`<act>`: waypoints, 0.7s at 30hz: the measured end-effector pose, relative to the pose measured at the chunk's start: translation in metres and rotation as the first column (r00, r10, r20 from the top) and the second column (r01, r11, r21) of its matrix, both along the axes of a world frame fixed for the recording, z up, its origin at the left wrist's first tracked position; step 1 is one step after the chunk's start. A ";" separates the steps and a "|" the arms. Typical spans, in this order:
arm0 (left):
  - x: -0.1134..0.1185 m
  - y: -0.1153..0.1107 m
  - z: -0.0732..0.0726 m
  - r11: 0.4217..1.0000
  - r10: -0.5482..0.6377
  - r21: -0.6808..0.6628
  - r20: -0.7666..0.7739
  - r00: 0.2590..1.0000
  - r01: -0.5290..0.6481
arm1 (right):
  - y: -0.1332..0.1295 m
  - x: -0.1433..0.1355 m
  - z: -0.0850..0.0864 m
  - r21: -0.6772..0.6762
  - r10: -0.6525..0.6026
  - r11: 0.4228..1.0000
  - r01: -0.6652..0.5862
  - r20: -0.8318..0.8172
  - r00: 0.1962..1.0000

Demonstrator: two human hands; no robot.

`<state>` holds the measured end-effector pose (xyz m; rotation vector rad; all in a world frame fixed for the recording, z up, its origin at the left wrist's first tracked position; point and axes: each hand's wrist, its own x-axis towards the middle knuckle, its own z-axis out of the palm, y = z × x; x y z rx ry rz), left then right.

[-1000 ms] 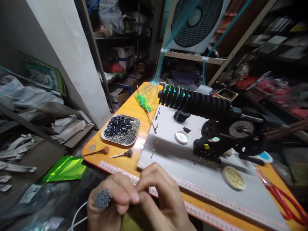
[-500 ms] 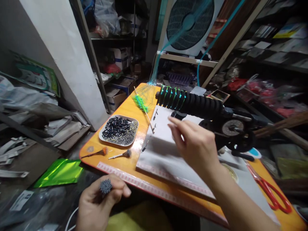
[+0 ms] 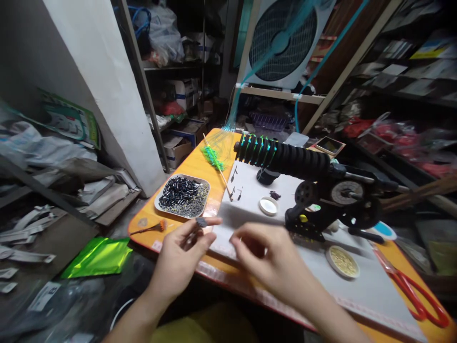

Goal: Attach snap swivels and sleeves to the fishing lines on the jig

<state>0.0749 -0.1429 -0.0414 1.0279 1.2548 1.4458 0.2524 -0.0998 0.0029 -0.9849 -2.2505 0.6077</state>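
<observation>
My left hand [image 3: 180, 252] is closed around a bundle of thin grey-tipped strands [image 3: 202, 222], whose dark end shows at the fingers; the rest is hidden in the grip. My right hand [image 3: 266, 250] is just right of it, apart, with thumb and index finger pinched together. Whatever lies in that pinch is too small to make out. Beyond both hands stands a black machine with a ridged black roller [image 3: 285, 155], green and blue strands hooked over its left end. A white tray [image 3: 157, 206] of black tubes and small grey pieces sits behind my left hand.
An orange-tipped bundle [image 3: 162, 226] lies near the table's left edge. Green bristly strands [image 3: 212, 158] rest on a thin stick. A small white dish [image 3: 268, 206], a dish of yellowish bits [image 3: 342, 262] and red-handled scissors [image 3: 414, 290] are on the table.
My right hand has come down and back from near the roller to beside the left. The left hand has risen over the table edge with the bundle, covering a grey-headed bundle lying there.
</observation>
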 end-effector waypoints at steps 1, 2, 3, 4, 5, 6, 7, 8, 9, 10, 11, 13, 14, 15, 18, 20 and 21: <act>0.005 0.003 0.001 0.996 -0.069 -0.051 0.063 0.996 0.072 | -0.014 -0.001 -0.010 -0.036 0.042 0.999 -0.041 0.014 0.999; 0.011 0.004 0.002 0.986 -0.125 -0.094 0.137 0.983 0.139 | -0.026 -0.001 -0.021 -0.083 0.096 0.992 -0.094 0.022 0.995; 0.016 0.003 0.000 0.974 -0.159 -0.127 0.206 0.965 0.188 | -0.036 -0.001 -0.032 -0.093 0.136 0.987 -0.133 0.028 0.990; 0.020 0.001 -0.002 0.964 -0.173 -0.151 0.259 0.950 0.217 | -0.045 0.000 -0.042 -0.077 0.173 0.983 -0.169 0.039 0.984; 0.023 -0.003 -0.005 0.959 -0.174 -0.167 0.289 0.942 0.228 | -0.051 0.002 -0.050 -0.037 0.204 0.979 -0.203 0.059 0.977; 0.024 -0.008 -0.009 0.958 -0.163 -0.180 0.298 0.941 0.223 | -0.055 0.005 -0.056 0.007 0.219 0.976 -0.220 0.072 0.973; 0.024 -0.014 -0.013 0.960 -0.145 -0.189 0.291 0.946 0.206 | -0.057 0.008 -0.058 0.052 0.216 0.974 -0.219 0.065 0.974; 0.022 -0.020 -0.017 0.961 -0.132 -0.199 0.272 0.953 0.190 | -0.057 0.011 -0.056 0.104 0.192 0.975 -0.196 0.049 0.980; 0.019 -0.027 -0.020 0.960 -0.129 -0.211 0.242 0.962 0.182 | -0.055 0.014 -0.052 0.170 0.162 0.972 -0.163 0.021 0.987; 0.015 -0.034 -0.022 0.958 -0.135 -0.223 0.203 0.970 0.180 | -0.051 0.016 -0.046 0.249 0.130 0.960 -0.127 0.008 0.992; 0.011 -0.041 -0.022 0.955 -0.146 -0.234 0.156 0.977 0.180 | -0.046 0.017 -0.039 0.349 0.104 0.931 -0.104 0.020 0.994; 0.003 -0.054 -0.022 0.952 -0.174 -0.246 0.061 0.983 0.184 | -0.034 0.016 -0.024 0.534 0.118 0.830 -0.162 0.116 0.986; -0.001 -0.059 -0.021 0.952 -0.174 -0.251 0.025 0.984 0.175 | -0.028 0.013 -0.018 0.585 0.156 0.779 -0.224 0.164 0.974; -0.004 -0.064 -0.021 0.953 -0.168 -0.257 0.000 0.986 0.163 | -0.023 0.010 -0.014 0.611 0.206 0.737 -0.289 0.204 0.957; -0.012 -0.072 -0.022 0.959 -0.114 -0.265 -0.032 0.993 0.101 | -0.013 -0.002 -0.012 0.588 0.374 0.683 -0.434 0.229 0.899; -0.021 -0.073 -0.023 0.972 -0.022 -0.233 -0.014 1.000 0.018 | -0.013 -0.009 -0.017 0.535 0.436 0.694 -0.482 0.219 0.873; -0.026 -0.072 -0.023 0.979 0.028 -0.202 0.017 0.999 -0.024 | -0.014 -0.011 -0.019 0.508 0.440 0.716 -0.479 0.206 0.874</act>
